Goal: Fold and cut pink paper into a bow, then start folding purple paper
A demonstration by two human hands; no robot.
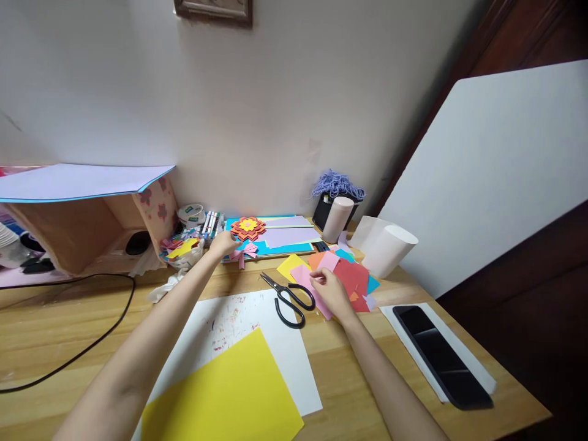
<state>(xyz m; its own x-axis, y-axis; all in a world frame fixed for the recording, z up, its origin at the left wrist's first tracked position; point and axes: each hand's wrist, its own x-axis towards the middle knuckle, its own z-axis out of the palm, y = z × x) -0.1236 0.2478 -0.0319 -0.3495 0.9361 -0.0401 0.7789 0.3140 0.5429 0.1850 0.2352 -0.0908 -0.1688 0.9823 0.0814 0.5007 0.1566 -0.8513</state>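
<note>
My left hand (pixel 225 243) reaches far across the desk, its fingers closed around a small pink paper bow (pixel 247 252) at the front edge of a blue sheet (pixel 275 247). Just beyond lies a layered red, orange and yellow paper flower (pixel 248 228). My right hand (pixel 331 294) rests on a pile of coloured paper squares (pixel 350 275), thumb and fingers pinching the edge of a pink square (pixel 307 278). Black scissors (pixel 289 298) lie closed just left of that hand.
A yellow sheet (pixel 225 398) lies on a stained white sheet (pixel 239 318) near me. A black phone (pixel 441 355) sits on white paper at right. Rolled papers (pixel 386 245), markers (pixel 210 223), tape (pixel 190 214), a black cable (pixel 92 343) and a cardboard box (pixel 82 226) surround.
</note>
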